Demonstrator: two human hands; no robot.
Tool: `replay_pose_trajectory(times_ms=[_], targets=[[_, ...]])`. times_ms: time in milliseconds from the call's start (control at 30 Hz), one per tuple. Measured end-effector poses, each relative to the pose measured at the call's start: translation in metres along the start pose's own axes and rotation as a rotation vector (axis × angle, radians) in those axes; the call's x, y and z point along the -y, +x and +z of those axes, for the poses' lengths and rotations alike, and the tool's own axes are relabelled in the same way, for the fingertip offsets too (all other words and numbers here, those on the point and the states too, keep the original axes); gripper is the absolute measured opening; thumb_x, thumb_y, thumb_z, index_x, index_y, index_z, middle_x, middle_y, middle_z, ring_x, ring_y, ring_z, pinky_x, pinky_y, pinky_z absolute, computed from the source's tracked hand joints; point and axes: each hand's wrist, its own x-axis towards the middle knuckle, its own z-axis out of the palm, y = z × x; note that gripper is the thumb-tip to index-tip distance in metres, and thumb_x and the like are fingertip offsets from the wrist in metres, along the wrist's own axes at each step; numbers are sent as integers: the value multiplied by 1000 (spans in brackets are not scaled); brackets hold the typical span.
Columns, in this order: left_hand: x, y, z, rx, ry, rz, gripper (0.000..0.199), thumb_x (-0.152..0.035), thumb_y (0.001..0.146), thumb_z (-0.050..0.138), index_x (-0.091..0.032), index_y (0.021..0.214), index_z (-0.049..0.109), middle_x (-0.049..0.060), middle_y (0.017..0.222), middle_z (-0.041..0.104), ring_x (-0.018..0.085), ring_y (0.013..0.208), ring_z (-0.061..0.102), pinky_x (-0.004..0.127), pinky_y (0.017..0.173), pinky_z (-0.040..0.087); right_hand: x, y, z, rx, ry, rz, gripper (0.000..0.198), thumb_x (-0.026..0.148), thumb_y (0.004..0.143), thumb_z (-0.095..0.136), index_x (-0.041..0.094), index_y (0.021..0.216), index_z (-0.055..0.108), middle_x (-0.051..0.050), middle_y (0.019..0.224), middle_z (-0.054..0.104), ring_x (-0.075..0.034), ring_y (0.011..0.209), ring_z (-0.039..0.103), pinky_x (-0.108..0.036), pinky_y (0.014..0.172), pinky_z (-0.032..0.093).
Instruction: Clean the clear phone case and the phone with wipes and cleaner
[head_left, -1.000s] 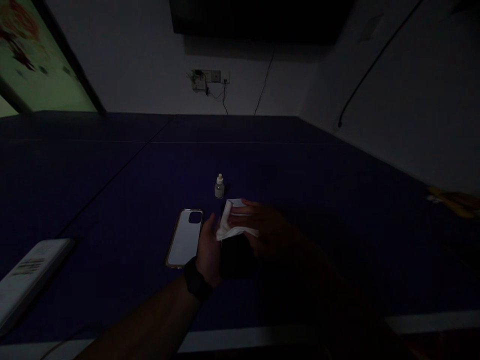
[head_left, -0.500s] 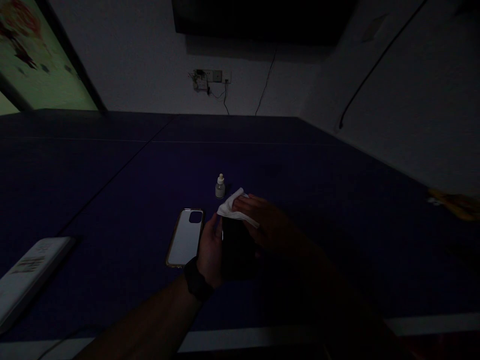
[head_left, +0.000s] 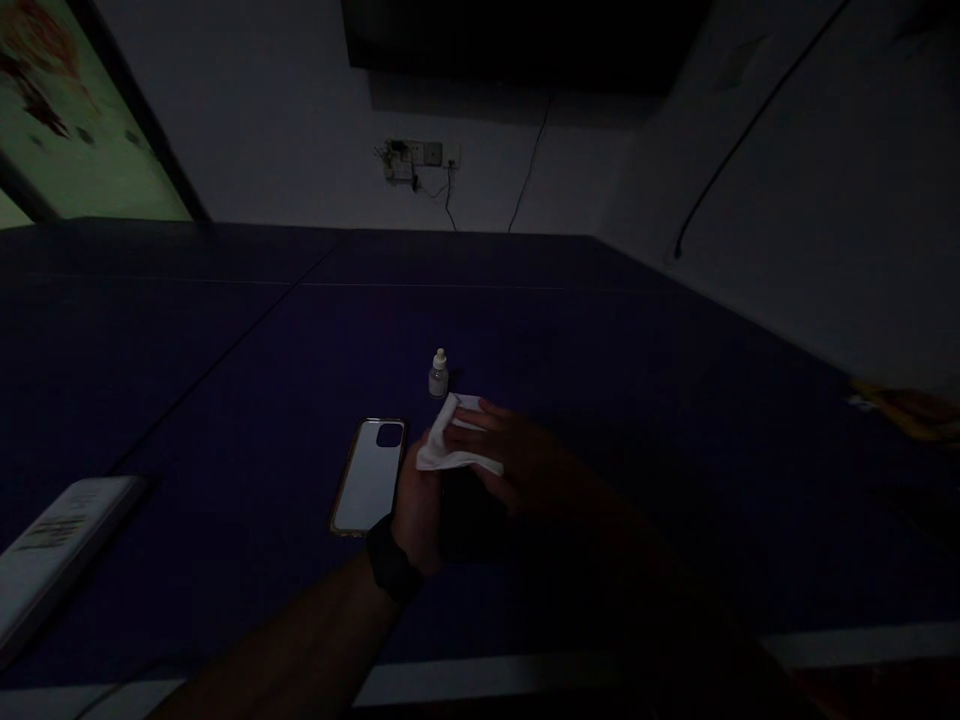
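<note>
My left hand (head_left: 420,505), with a dark watch on its wrist, is closed around the left side of a dark phone (head_left: 471,515). Its fingertips are hidden behind the phone and a white cloth (head_left: 442,450). My right hand (head_left: 502,450) presses that cloth against the upper part of the phone, fingers laid over it. A clear phone case (head_left: 369,478) with a gold-coloured rim lies just left of my left hand. Beyond the hands a small dropper bottle (head_left: 439,375) with a pale cap stands upright. The lower right of the phone is lost in darkness.
A white box (head_left: 64,545) with printing lies at the left on the dark blue table (head_left: 247,400). Something yellow (head_left: 904,408) is at the right edge. Behind are a wall with sockets (head_left: 420,155), hanging cables and a dark screen (head_left: 525,40).
My right hand and the cloth have moved down and slightly left over the phone, covering more of its upper part. My left hand keeps its hold in nearly the same place.
</note>
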Motion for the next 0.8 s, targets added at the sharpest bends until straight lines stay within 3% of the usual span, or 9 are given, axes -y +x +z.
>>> replay_pose_trajectory(times_ms=[167, 267, 333, 500, 633, 733, 800], targets=[[-7, -12, 11, -78, 11, -157, 57, -59, 104, 45, -15, 122, 75, 13, 95, 80, 30, 87, 78, 43, 85, 60, -6, -7, -9, -109, 89, 147, 43, 26, 109, 46, 27, 147, 65, -9, 149, 70, -27, 146, 61, -60, 127, 45], [-7, -13, 19, -118, 8, -79, 48, -53, 105, 47, -19, 127, 74, 8, 91, 80, 29, 86, 78, 44, 87, 60, -4, -12, -8, -196, 119, 188, 42, 32, 111, 46, 26, 148, 65, -10, 148, 71, -28, 145, 62, -57, 124, 49], [-6, -11, 21, -126, -8, 5, 43, -48, 105, 51, -20, 128, 74, 4, 83, 78, 27, 84, 77, 42, 90, 60, -1, -13, -3, -212, 107, 134, 42, 28, 109, 48, 25, 149, 64, -10, 144, 74, -27, 141, 65, -54, 123, 51], [-7, -5, 12, -110, -108, -16, 56, -55, 106, 42, -12, 118, 76, 10, 87, 78, 29, 93, 77, 43, 98, 56, 8, -4, 10, -43, 39, -33, 52, 15, 99, 54, 20, 150, 62, -12, 150, 69, -25, 146, 61, -51, 126, 47], [-10, -4, -3, 9, -102, -91, 55, -61, 102, 53, -12, 111, 76, 10, 82, 75, 29, 90, 77, 41, 98, 55, 11, -1, 6, 119, 131, -137, 53, 13, 93, 54, 17, 145, 66, -12, 144, 74, -24, 147, 60, -54, 131, 39], [-12, -4, -4, 34, -62, -118, 66, -69, 104, 42, -14, 122, 73, 11, 91, 78, 30, 95, 76, 43, 98, 54, 7, -6, 2, 47, 144, -114, 50, 14, 94, 55, 21, 141, 68, -10, 133, 80, -24, 137, 69, -56, 131, 38], [-13, -4, -3, 20, -65, -117, 70, -69, 106, 33, -15, 128, 72, 11, 96, 79, 30, 99, 76, 43, 100, 54, 6, -7, 3, -22, 81, -55, 48, 13, 95, 56, 18, 141, 68, -13, 137, 78, -26, 138, 68, -56, 129, 41]])
